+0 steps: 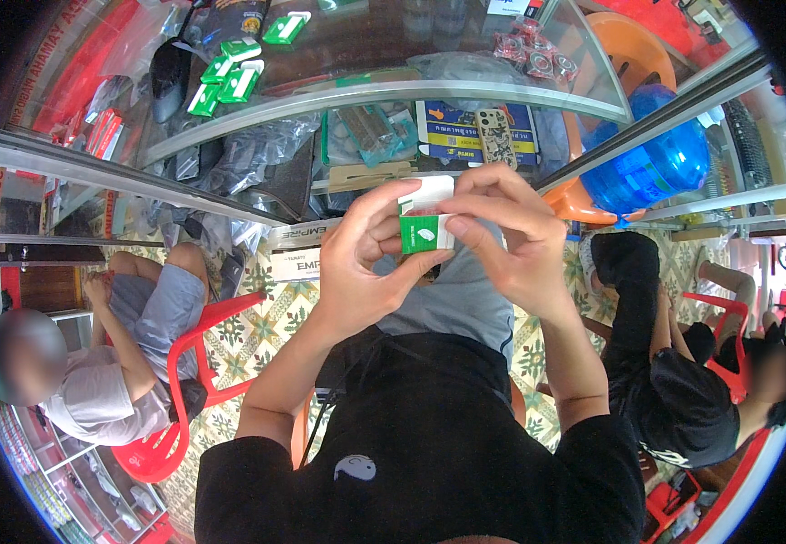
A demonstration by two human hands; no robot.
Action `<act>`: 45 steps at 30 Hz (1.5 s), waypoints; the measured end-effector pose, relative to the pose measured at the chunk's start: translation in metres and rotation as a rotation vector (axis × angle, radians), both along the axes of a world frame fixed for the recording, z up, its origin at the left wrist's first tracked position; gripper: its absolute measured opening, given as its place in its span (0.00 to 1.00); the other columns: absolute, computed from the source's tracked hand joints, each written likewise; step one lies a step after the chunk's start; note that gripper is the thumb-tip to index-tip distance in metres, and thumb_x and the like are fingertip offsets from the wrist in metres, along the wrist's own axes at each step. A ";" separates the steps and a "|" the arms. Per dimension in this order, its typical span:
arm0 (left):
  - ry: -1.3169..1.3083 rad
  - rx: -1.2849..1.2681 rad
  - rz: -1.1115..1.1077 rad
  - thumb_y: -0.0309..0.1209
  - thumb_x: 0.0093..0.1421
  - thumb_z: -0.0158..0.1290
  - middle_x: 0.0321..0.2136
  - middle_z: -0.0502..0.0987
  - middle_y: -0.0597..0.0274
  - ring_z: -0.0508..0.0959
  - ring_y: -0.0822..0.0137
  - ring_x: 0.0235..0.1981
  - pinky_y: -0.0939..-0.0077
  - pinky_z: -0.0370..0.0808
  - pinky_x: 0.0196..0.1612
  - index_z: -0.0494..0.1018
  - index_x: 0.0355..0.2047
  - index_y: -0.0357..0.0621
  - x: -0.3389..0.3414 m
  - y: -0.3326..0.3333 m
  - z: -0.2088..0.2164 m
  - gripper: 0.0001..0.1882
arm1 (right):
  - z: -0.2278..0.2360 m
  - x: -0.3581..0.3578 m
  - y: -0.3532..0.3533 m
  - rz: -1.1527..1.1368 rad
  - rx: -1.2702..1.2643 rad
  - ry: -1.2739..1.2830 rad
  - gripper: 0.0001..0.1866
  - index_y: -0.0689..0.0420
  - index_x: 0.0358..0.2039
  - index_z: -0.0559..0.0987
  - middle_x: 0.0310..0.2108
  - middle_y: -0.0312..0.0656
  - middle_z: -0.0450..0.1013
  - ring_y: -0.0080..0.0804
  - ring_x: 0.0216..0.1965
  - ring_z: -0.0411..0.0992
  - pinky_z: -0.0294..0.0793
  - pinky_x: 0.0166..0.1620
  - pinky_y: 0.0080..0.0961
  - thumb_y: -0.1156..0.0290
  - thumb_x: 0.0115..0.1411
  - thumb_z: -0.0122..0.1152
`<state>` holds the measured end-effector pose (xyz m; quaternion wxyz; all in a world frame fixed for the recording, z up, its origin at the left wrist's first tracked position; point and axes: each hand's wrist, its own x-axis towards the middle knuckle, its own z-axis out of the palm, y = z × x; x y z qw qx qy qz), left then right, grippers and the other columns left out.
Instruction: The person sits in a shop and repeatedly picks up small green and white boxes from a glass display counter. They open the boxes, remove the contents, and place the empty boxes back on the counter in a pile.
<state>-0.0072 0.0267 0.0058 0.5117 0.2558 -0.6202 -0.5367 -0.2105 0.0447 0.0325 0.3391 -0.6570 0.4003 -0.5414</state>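
Observation:
A small green-and-white cardboard box [423, 238] is held up in front of my chest, just short of the glass counter's front edge. My left hand [361, 249] grips it from the left, with thumb and fingers at its sides. The fingers of my right hand [515, 245] are bent in at its right side and upper end, pinching there. A white part stands up above the green face, seemingly a raised flap; something reddish shows at the mouth. What lies inside is mostly hidden. Similar green-and-white boxes [239, 82] lie in a loose group on the counter at the far left.
The glass counter's metal-framed edge [393, 93] curves across ahead. Clear packets with red pieces [533, 53] lie on it at the right. Beneath are a patterned phone [495, 136] and a teal packet [370, 131]. A blue water bottle [651, 159] stands right. Seated people flank me.

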 end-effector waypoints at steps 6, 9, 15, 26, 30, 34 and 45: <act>-0.005 0.012 -0.029 0.11 0.57 0.68 0.59 0.78 0.42 0.83 0.56 0.58 0.65 0.86 0.56 0.57 0.74 0.40 0.000 -0.001 0.004 0.48 | 0.010 0.016 0.000 -0.052 0.119 -0.283 0.13 0.65 0.48 0.88 0.46 0.46 0.81 0.28 0.42 0.79 0.80 0.46 0.25 0.84 0.63 0.71; -0.035 0.069 -0.039 0.08 0.55 0.68 0.59 0.78 0.41 0.82 0.55 0.59 0.64 0.86 0.57 0.59 0.72 0.38 0.001 0.003 0.008 0.47 | -0.003 0.003 -0.004 0.011 0.057 -0.101 0.11 0.65 0.47 0.88 0.45 0.46 0.82 0.28 0.43 0.80 0.81 0.48 0.24 0.84 0.64 0.71; 0.038 0.132 -0.086 0.11 0.59 0.67 0.56 0.80 0.49 0.84 0.59 0.57 0.67 0.88 0.55 0.69 0.66 0.34 0.003 0.004 0.003 0.36 | -0.004 -0.002 -0.002 0.080 0.082 -0.148 0.10 0.66 0.46 0.88 0.45 0.45 0.82 0.27 0.45 0.80 0.81 0.48 0.23 0.83 0.65 0.69; 0.036 0.135 -0.107 0.12 0.62 0.65 0.54 0.81 0.48 0.85 0.58 0.55 0.67 0.88 0.54 0.71 0.64 0.32 0.004 0.006 0.001 0.30 | 0.002 0.003 0.006 0.021 0.185 -0.189 0.10 0.65 0.46 0.88 0.47 0.45 0.82 0.25 0.44 0.81 0.85 0.44 0.21 0.84 0.65 0.68; 0.035 0.129 -0.099 0.13 0.64 0.64 0.55 0.82 0.46 0.85 0.58 0.55 0.67 0.88 0.53 0.70 0.65 0.32 0.004 0.007 0.004 0.29 | 0.005 0.004 0.008 0.009 0.245 -0.260 0.08 0.65 0.45 0.88 0.47 0.45 0.82 0.25 0.44 0.81 0.85 0.39 0.20 0.84 0.67 0.68; -0.013 0.127 -0.099 0.13 0.65 0.63 0.55 0.83 0.46 0.85 0.59 0.55 0.68 0.88 0.52 0.70 0.66 0.34 0.004 0.007 0.006 0.30 | 0.005 0.002 0.010 -0.021 0.280 -0.301 0.07 0.64 0.45 0.88 0.46 0.44 0.83 0.25 0.43 0.81 0.85 0.36 0.19 0.83 0.67 0.67; 0.083 0.220 -0.052 0.15 0.68 0.61 0.54 0.81 0.44 0.84 0.56 0.55 0.64 0.90 0.51 0.75 0.57 0.27 0.004 0.009 -0.005 0.18 | 0.008 0.003 0.011 -0.052 0.045 0.028 0.09 0.63 0.43 0.88 0.45 0.46 0.85 0.27 0.41 0.84 0.84 0.37 0.22 0.83 0.61 0.71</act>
